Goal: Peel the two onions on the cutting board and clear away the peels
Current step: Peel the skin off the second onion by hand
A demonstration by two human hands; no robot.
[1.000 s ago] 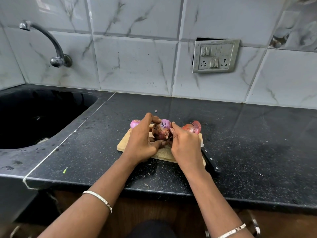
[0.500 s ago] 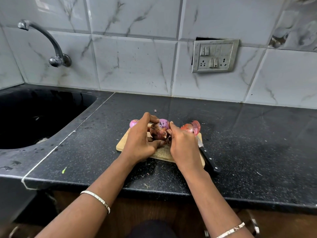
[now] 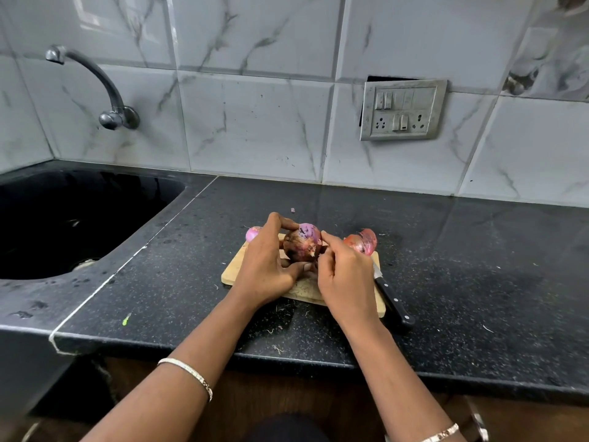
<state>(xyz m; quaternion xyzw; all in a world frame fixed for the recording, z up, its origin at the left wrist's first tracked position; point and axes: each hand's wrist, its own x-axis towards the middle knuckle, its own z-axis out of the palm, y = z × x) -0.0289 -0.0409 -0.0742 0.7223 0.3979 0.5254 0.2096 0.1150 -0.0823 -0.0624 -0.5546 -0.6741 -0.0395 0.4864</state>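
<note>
Left hand (image 3: 267, 263) is wrapped round the onion (image 3: 301, 242): fingers curled over its far left side, thumb tucked in underneath at the near side. That is a firm hold. Right hand (image 3: 345, 275) comes in from the other flank, fingers curled in, index finger and thumb closing on the onion's right side and pinching at its skin. The onion sits between the two hands over the far half of the wooden cutting board (image 3: 232, 272). It is dark and papery brown lower down and bare purple at the top. Whether it touches the board, I cannot tell.

Peeking out behind the left hand, at the board's far left corner, is a second onion (image 3: 252, 232), pink and mostly hidden. At the far right corner is a heap of reddish-pink onion peels (image 3: 361, 240). A black-handled knife (image 3: 392, 298) lies along the board's right edge, handle toward the person, blade partly under the right hand.

All of this is on a black speckled countertop (image 3: 478, 282) with small scraps scattered near the front edge. There is a dark sink (image 3: 63, 218) sunk in at the left with a curved metal tap (image 3: 95, 81) on the wall above it. The wall is marbled grey tile (image 3: 255, 122) with a switch and socket panel (image 3: 403, 110) at the right. There is a bangle (image 3: 188, 374) on the left wrist.
</note>
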